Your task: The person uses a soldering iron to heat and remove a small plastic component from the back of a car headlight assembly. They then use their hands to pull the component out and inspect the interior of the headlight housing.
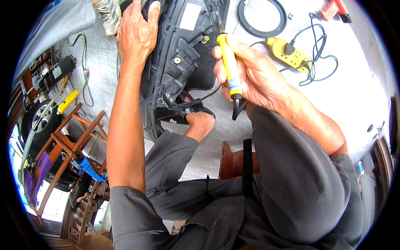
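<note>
Along the left edge of a large black molded housing (175, 54), my left hand (137, 31) grips at the top, thumb on the near side and fingertips partly out of view. My right hand (248, 77) is closed around a yellow soldering iron (228, 58) with a black cord end. Its metal shaft (220, 26) points up over the housing’s upper right; whether the tip touches is unclear. The housing bears a blank-looking white label and small fittings. Below it, my bare foot (199, 125) shows between the housing and my grey trouser leg.
A black ring (282, 18), red tool (331, 9) and yellow power strip (283, 52) with tangled cords lie at right. At left are a wheel (35, 121), wooden chair (79, 137), black cylinder (58, 71) and cables. Another person's shoe (110, 16) and trouser leg are at top left.
</note>
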The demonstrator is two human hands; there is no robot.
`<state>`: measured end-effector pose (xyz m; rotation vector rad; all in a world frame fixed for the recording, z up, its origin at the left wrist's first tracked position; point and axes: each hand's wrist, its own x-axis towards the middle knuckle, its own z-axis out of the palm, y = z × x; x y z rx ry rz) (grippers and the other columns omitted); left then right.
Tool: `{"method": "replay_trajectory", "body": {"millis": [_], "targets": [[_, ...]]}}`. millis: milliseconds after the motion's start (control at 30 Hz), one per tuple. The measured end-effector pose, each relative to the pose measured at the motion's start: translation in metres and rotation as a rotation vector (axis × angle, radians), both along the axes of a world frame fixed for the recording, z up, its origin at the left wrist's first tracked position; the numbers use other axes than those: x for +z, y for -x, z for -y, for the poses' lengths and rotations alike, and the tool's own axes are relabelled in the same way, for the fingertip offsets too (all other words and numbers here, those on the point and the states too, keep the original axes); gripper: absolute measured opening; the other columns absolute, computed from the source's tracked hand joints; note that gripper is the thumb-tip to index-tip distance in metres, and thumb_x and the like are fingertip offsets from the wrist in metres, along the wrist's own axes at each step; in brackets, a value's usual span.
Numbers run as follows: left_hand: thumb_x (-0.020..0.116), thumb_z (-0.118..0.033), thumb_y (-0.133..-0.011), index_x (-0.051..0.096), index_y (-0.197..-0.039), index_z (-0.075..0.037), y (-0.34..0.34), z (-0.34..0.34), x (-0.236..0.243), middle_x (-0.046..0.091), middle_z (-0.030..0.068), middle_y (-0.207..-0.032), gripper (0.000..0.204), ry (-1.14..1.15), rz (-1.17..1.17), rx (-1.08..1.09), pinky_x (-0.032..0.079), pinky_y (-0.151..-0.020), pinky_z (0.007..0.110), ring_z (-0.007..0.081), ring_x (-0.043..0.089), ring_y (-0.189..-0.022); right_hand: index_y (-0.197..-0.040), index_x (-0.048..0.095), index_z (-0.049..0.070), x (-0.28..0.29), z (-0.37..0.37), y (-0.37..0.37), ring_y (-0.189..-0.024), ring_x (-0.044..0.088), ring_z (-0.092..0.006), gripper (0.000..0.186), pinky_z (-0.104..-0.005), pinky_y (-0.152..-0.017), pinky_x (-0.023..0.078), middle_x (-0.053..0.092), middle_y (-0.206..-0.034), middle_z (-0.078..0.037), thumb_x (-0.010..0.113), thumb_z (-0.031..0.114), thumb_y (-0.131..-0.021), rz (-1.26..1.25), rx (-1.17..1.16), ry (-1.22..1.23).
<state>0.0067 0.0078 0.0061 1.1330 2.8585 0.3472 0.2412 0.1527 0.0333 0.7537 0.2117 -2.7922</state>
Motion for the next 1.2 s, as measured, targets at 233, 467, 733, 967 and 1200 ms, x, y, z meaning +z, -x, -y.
{"method": "replay_trajectory", "body": {"millis": [233,467,733,967,1200], "targets": [[0.043,-0.063,-0.099,0.049,-0.147,-0.008,0.0,0.001,0.001,0.056,0.0245,-0.14,0.073,0.003,-0.004,0.006,0.041,-0.108,0.05,0.0427,0.053,-0.13,-0.113,0.053,0.003,0.004,-0.001,-0.001,-0.057,0.066,-0.0187,0.042,-0.0329,-0.05,0.059,0.067,-0.081,-0.014,0.039,0.043,-0.109,-0.006,0.022,0.056],[0.043,-0.063,-0.099,0.049,-0.148,-0.009,0.0,0.0,0.001,0.056,0.0236,-0.14,0.073,-0.003,0.007,0.01,0.041,-0.108,0.05,0.0425,0.053,-0.129,-0.112,0.059,-0.003,-0.006,-0.002,-0.005,-0.069,0.069,-0.018,0.044,-0.0274,-0.063,0.059,0.07,-0.089,-0.02,0.042,0.037,-0.11,-0.121,-0.072,0.151],[0.043,-0.061,-0.1,0.048,-0.147,-0.007,0.0,0.0,0.001,0.055,0.0234,-0.142,0.072,-0.043,0.01,-0.017,0.04,-0.11,0.049,0.0416,0.052,-0.131,-0.11,0.057,-0.001,-0.005,-0.006,-0.012,-0.053,0.065,-0.0193,0.044,-0.0289,-0.051,0.058,0.068,-0.081,-0.018,0.041,0.039,-0.109,-0.1,0.039,0.066],[0.045,-0.057,-0.101,0.052,-0.143,-0.007,0.0,-0.001,-0.002,0.057,0.0228,-0.138,0.066,-0.018,-0.031,-0.003,0.041,-0.108,0.048,0.0417,0.054,-0.128,-0.105,0.062,0.0,-0.001,-0.018,-0.03,-0.05,0.06,-0.0121,0.045,-0.0236,-0.05,0.053,0.071,-0.08,-0.017,0.042,0.04,-0.109,0.058,0.085,-0.142],[0.048,-0.052,-0.102,0.049,-0.146,-0.01,0.005,0.003,-0.005,0.056,0.0193,-0.141,0.062,0.014,-0.016,0.031,0.041,-0.109,0.048,0.0394,0.053,-0.13,-0.112,0.066,0.004,-0.002,-0.069,-0.043,-0.065,0.061,-0.0048,0.038,-0.02,-0.058,0.045,0.071,-0.077,-0.004,0.056,0.04,-0.105,0.142,0.116,-1.067]]}}
